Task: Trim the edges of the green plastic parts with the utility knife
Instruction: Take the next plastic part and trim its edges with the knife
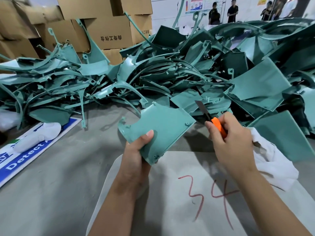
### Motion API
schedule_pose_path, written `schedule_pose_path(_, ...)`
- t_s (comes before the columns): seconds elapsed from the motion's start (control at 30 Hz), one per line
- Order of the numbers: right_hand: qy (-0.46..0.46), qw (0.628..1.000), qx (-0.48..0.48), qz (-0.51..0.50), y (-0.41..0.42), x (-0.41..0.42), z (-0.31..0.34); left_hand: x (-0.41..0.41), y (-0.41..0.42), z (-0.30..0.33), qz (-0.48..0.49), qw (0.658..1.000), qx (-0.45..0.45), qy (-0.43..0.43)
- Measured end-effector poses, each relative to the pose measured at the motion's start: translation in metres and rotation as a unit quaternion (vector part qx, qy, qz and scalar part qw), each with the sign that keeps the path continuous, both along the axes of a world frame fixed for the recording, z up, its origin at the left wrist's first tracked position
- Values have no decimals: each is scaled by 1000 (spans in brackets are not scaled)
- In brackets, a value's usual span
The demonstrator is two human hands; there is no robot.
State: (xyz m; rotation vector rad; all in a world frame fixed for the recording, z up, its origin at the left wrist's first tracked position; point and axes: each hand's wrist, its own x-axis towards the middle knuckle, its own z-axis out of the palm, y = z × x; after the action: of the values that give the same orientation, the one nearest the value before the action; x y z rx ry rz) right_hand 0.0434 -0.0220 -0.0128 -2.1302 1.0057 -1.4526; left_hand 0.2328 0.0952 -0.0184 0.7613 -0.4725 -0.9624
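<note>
nearest me, lower centre, my left hand (pixel 136 157) pinched the flat green plastic panel (pixel 158 126) by its bottom corner; right hand (pixel 230 142) clenched the orange utility knife (pixel 216 123). panel looked light, stiff, sharp-edged.

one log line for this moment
left hand grips green part | right hand holds utility knife | blade out, off part

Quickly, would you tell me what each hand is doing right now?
Left hand: grips a green plastic part by its lower edge.
Right hand: holds the orange utility knife, blade out, not touching the part.
</note>
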Motion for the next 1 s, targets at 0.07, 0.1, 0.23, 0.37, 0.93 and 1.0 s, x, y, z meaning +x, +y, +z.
schedule_pose_path(0.07, -32, 999, -12, 33, 7, 2, 4, -2, -1, 0, 20, 1000, 15, 2)
schedule_pose_path(0.1, -35, 997, -31, 62, 13, 4, 6, -4, -2, 0, 24, 1000, 12, 13)
schedule_pose_path(0.23, 10, 975, -74, 210, 43, 21, 5, -8, -5, 6, 17, 997, -29, 63)
schedule_pose_path(0.37, 75, 960, -81, 256, 56, 32, 0, -8, -3, 13, 2, 1000, -14, 11)
schedule_pose_path(0.93, 19, 991, -89, 100, 22, 13, 4, 2, 0, 11, 11, 998, -34, 42)
schedule_pose_path(1.0, 13, 995, -82, 57, 16, 9, 3, 3, 1, 11, 4, 999, -27, 43)
